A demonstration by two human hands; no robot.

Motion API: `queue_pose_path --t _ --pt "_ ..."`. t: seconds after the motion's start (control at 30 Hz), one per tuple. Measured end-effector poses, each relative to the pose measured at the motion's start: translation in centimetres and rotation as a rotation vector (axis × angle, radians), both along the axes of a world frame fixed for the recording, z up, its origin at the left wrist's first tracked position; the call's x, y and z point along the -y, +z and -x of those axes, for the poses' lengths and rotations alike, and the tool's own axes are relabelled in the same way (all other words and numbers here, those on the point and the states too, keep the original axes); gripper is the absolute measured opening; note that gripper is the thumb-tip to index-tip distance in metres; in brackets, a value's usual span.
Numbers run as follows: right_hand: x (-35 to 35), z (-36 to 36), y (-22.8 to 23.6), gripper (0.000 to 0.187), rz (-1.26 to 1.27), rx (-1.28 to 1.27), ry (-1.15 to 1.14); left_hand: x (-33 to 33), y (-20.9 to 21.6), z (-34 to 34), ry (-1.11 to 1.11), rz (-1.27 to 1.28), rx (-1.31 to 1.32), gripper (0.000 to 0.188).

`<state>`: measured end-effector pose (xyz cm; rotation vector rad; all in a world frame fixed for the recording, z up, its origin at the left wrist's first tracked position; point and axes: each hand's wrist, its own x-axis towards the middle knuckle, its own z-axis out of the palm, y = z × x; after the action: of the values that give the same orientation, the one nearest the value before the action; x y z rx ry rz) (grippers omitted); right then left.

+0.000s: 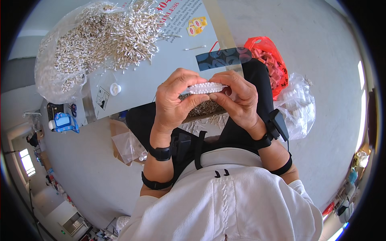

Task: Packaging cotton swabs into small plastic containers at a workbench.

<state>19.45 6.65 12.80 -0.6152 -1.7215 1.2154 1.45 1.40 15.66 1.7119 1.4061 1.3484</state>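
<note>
Both my hands hold a bundle of cotton swabs (206, 88) over my lap, its white tips packed side by side and facing up. Clear film seems to stick out at its ends. My left hand (171, 98) pinches the left end between thumb and fingers. At the other end, my right hand (238, 98) grips with its thumb on the near side and its fingers on the far side. Below the bundle, partly covered by my hands, loose swabs (205, 109) lie in a container between my legs.
A large clear bag (44, 76) spills a heap of swabs (132, 38) over the table (140, 86). There too are a small white tub (115, 89), yellow labels (196, 26) and a single swab (195, 47). On the right stand a red bag (257, 42) with pink packs and a clear plastic bag (297, 106).
</note>
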Motion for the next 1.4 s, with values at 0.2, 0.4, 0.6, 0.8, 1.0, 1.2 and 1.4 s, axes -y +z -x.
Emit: queue_pose_path --t 0.2,0.4,0.6,0.8,1.0,1.2,1.4 --pt "-0.2 0.2 -0.4 0.028 -0.002 -0.012 0.003 0.1 0.2 0.2 0.008 0.034 -0.008 0.027" --pt "-0.2 0.2 -0.2 0.027 -0.04 -0.008 -0.01 0.1 0.3 0.3 -0.003 0.062 -0.022 0.028" --pt "0.9 0.5 -0.1 0.024 0.421 -0.203 0.052 -0.1 0.3 -0.1 0.022 0.003 -0.097 0.03" --pt "0.4 0.6 -0.4 0.025 0.16 -0.191 0.004 -0.3 0.2 -0.3 0.033 -0.118 -0.155 0.031" --pt "0.7 0.4 0.6 0.027 0.067 -0.122 -0.042 -0.1 0.6 -0.3 0.004 -0.136 -0.151 0.031" --pt "0.1 0.0 0.5 0.027 0.009 -0.04 0.005 0.1 0.7 -0.6 0.039 -0.056 -0.108 0.027" --pt "-0.5 -0.1 0.5 0.026 -0.128 0.04 0.008 0.0 0.1 -1.0 0.065 -0.06 -0.117 0.028"
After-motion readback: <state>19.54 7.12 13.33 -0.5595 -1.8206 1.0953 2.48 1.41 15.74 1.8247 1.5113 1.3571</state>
